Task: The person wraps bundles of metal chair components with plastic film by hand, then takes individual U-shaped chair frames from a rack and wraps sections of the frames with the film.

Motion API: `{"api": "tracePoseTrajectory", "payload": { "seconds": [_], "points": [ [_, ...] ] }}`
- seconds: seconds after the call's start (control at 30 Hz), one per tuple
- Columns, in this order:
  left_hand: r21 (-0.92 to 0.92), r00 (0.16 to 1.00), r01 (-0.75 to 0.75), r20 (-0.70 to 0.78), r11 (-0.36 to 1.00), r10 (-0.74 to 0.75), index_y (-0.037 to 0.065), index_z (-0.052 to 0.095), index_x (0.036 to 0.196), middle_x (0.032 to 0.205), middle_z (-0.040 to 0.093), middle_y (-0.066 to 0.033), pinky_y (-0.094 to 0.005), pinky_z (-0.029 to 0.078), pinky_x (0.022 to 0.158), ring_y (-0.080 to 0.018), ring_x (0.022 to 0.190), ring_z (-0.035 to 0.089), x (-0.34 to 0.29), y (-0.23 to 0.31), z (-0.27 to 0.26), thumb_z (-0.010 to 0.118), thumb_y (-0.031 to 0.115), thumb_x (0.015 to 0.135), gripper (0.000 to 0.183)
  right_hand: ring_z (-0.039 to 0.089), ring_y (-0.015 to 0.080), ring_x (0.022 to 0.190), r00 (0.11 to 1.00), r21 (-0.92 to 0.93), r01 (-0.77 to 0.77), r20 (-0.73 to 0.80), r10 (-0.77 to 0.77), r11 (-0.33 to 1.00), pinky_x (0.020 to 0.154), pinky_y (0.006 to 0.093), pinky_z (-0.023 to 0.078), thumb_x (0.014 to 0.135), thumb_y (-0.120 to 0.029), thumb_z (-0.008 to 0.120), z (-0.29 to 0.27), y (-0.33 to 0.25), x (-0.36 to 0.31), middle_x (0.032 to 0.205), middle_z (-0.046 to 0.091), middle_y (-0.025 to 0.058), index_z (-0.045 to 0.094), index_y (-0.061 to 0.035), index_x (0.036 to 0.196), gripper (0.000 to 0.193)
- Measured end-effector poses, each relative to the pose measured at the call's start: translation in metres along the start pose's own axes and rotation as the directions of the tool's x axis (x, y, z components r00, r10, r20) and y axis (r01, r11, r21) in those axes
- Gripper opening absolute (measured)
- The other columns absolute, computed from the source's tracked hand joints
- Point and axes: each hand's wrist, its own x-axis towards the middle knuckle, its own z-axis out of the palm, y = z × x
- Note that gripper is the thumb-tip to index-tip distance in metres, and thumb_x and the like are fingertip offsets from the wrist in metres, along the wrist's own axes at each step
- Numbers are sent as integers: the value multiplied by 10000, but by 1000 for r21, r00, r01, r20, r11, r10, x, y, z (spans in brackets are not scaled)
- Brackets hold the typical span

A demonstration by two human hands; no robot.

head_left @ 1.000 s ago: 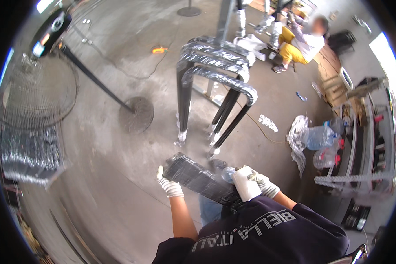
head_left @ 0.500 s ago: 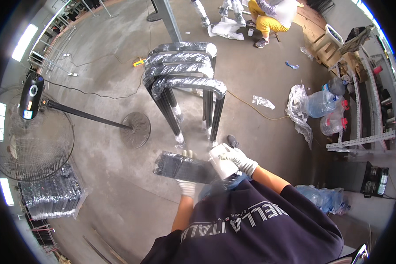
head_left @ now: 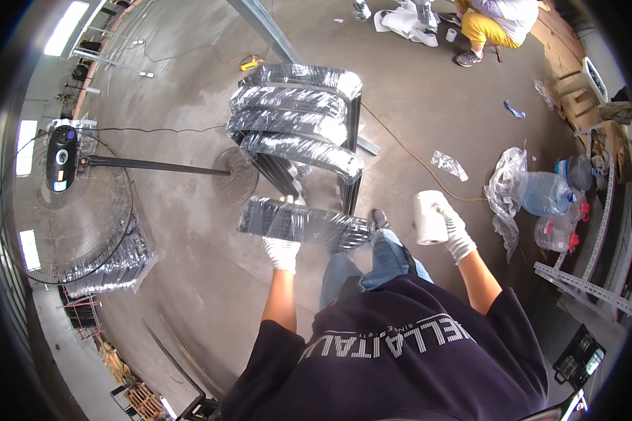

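My gloved left hand point(head_left: 281, 252) grips a flat bundle of black bars point(head_left: 305, 222) wrapped in clear film, held level in front of my legs. The fingertips show past its far edge. In my gloved right hand point(head_left: 457, 231) is a white roll of stretch film point(head_left: 430, 219), tipped nearly upright and well apart from the bundle's right end. Whether a strand of film joins the roll to the bundle I cannot tell. Just beyond the bundle stand several bent black tubular frames point(head_left: 295, 102), nested together, their tops wrapped in shiny clear film.
A pedestal fan point(head_left: 67, 203) stands at the left, its round base point(head_left: 235, 175) near the frames. Large plastic bottles point(head_left: 546, 194) and crumpled film point(head_left: 505, 200) lie at the right beside a metal rack point(head_left: 586, 284). A cable point(head_left: 400, 144) crosses the floor. Another person point(head_left: 484, 31) sits at the far right.
My right hand has swung right with the film roll, away from the bundle. The left hand still holds the bundle, now slightly farther forward. The whole view has shifted.
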Motion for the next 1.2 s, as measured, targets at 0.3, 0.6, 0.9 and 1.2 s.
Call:
{"api": "tracePoseTrajectory", "payload": {
  "seconds": [0.3, 0.6, 0.9, 1.2],
  "points": [
    [-68, 989, 30, -141, 997, -39, 52, 409, 1270, 1319, 417, -132, -432, 262, 1051, -283, 1220, 381, 35, 7, 2, 274, 279, 930, 430, 598, 255, 806, 962, 55, 91, -264, -74, 994, 724, 413, 523, 656, -234, 765, -72, -27, -50, 944, 599, 115, 537, -26, 1099, 539],
    [-183, 897, 32, -429, 983, -109, 36, 526, 1152, 1223, 517, -124, -468, 341, 979, -297, 1139, 466, 85, 7, 28, 416, 304, 850, 418, 596, 191, 791, 897, 146, 186, -428, -107, 972, 774, 317, 490, 643, -156, 785, -90, 46, -83, 940, 615, 68, 596, -30, 1022, 441],
    [123, 941, 13, -337, 992, 29, 49, 502, 1164, 1192, 522, -116, -431, 336, 966, -277, 1107, 468, 69, 51, -1, 369, 281, 885, 386, 599, 357, 724, 875, 283, 315, -457, -162, 906, 661, 515, 517, 679, -322, 713, -77, 110, -135, 905, 588, 183, 480, 10, 1107, 589],
    [374, 846, -485, 432, -791, -314, 49, 275, 1367, 1405, 277, -163, -448, 99, 1076, -319, 1289, 259, 62, -18, 40, 399, 379, 884, 597, 605, 356, 679, 830, 316, 432, -506, -235, 845, 610, 499, 526, 694, -409, 682, -48, 169, -185, 858, 589, 194, 469, 29, 1096, 631]
  ]
}}
